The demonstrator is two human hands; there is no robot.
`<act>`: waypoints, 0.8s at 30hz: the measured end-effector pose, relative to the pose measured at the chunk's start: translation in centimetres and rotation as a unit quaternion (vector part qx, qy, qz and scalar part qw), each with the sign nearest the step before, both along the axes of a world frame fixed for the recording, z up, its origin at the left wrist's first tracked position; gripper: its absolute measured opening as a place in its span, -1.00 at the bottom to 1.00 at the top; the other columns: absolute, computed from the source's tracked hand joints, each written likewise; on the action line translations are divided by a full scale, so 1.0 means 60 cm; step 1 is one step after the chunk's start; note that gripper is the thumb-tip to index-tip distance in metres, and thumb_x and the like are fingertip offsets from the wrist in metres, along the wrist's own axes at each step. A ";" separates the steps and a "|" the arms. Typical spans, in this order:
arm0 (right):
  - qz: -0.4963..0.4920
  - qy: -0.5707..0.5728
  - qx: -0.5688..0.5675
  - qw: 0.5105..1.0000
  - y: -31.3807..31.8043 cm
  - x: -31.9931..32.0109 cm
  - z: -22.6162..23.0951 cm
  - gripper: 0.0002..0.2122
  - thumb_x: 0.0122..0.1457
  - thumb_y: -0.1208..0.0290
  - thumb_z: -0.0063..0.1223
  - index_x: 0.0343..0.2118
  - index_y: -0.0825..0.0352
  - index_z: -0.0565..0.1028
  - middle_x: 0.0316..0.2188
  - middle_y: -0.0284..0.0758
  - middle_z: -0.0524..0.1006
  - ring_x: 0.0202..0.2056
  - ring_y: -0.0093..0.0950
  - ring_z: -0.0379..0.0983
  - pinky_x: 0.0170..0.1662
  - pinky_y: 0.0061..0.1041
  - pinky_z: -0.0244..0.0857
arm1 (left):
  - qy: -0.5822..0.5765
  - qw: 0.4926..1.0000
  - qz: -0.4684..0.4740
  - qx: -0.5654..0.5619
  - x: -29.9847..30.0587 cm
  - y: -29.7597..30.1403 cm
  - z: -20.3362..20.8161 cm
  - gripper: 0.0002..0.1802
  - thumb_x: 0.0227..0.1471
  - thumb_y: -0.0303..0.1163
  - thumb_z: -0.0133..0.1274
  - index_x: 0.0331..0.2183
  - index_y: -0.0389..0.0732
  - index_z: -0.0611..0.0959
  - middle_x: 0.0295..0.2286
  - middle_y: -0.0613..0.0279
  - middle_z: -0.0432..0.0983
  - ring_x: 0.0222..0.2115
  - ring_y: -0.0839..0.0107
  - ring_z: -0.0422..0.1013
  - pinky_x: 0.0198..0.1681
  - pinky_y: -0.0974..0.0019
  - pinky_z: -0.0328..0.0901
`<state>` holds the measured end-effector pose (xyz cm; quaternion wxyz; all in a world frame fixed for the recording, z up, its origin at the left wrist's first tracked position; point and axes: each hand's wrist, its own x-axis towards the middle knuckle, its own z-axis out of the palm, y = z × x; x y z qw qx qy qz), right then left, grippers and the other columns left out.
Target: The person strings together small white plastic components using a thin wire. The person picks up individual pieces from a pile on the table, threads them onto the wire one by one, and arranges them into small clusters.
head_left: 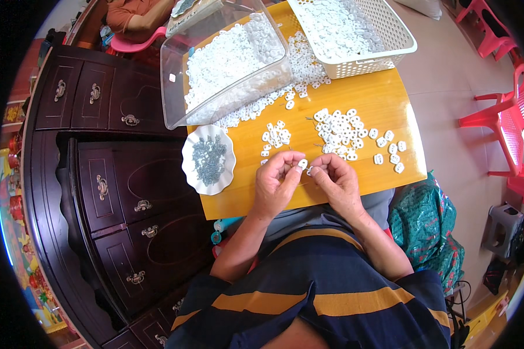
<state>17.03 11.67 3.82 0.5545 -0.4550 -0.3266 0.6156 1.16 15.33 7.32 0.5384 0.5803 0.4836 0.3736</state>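
My left hand (275, 181) pinches a small white oval plastic piece (302, 164) between thumb and fingertips, above the near part of the yellow table (247, 192). Close beside it, my right hand (339, 185) has thumb and forefinger pressed on another small white piece (309, 171), mostly hidden by the fingers. Just beyond the hands lie a larger pile of white pieces with holes (340, 131) and a smaller pile (276, 135). Several separate pieces (393, 149) are spread to the right. A white scalloped bowl (229, 168) at the left contains small grey metal parts, seemingly screws.
A clear plastic bin (175, 110) and a cream perforated basket (398, 49), both full of white pieces, stand at the table's far side. Dark wooden drawers (122, 174) flank the left. Red plastic chairs (500, 122) and a green bag (425, 215) are right. Another person's arm (148, 20) shows far left.
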 end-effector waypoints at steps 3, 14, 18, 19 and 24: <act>-0.003 -0.005 0.002 1.000 0.000 0.000 0.001 -0.93 0.25 0.49 0.12 -0.28 0.37 0.52 -0.49 -0.58 0.47 -0.45 -0.82 0.30 -0.38 -0.76 0.20 | -0.010 1.000 0.011 0.002 -0.001 0.000 -0.002 -0.79 0.13 -0.64 0.05 -0.15 -0.38 0.60 -0.34 0.31 0.57 -0.46 0.73 0.40 -0.38 0.57 0.32; -0.008 -0.010 0.001 1.000 -0.002 -0.002 -0.002 -0.94 0.25 0.51 0.12 -0.28 0.37 0.53 -0.50 -0.59 0.47 -0.46 -0.82 0.29 -0.39 -0.77 0.20 | 0.009 0.999 -0.033 -0.008 -0.004 -0.004 -0.007 -0.79 0.17 -0.61 0.04 -0.13 -0.37 0.58 -0.39 0.39 0.53 -0.45 0.76 0.36 -0.40 0.62 0.24; -0.004 -0.032 0.005 0.999 0.000 0.000 -0.005 -0.92 0.26 0.49 0.14 -0.27 0.39 0.53 -0.50 -0.55 0.50 -0.45 -0.82 0.31 -0.39 -0.76 0.21 | 0.025 0.999 -0.035 -0.003 -0.006 -0.004 -0.011 -0.80 0.17 -0.61 0.04 -0.14 -0.37 0.59 -0.39 0.39 0.54 -0.43 0.74 0.39 -0.37 0.60 0.28; -0.001 -0.040 0.010 0.999 0.001 0.001 -0.005 -0.91 0.26 0.48 0.14 -0.27 0.40 0.53 -0.49 -0.54 0.52 -0.45 -0.81 0.32 -0.39 -0.76 0.22 | 0.032 0.999 -0.040 0.013 -0.007 -0.002 -0.012 -0.80 0.16 -0.61 0.04 -0.15 -0.37 0.60 -0.39 0.37 0.55 -0.42 0.72 0.41 -0.35 0.59 0.30; 0.047 0.014 -0.029 0.998 0.006 0.013 -0.003 -0.87 0.28 0.45 0.14 -0.25 0.42 0.53 -0.48 -0.48 0.54 -0.47 -0.78 0.34 -0.39 -0.74 0.24 | 0.061 0.995 -0.060 0.043 -0.010 0.003 -0.004 -0.79 0.14 -0.62 0.05 -0.15 -0.38 0.61 -0.37 0.32 0.56 -0.41 0.68 0.44 -0.31 0.56 0.35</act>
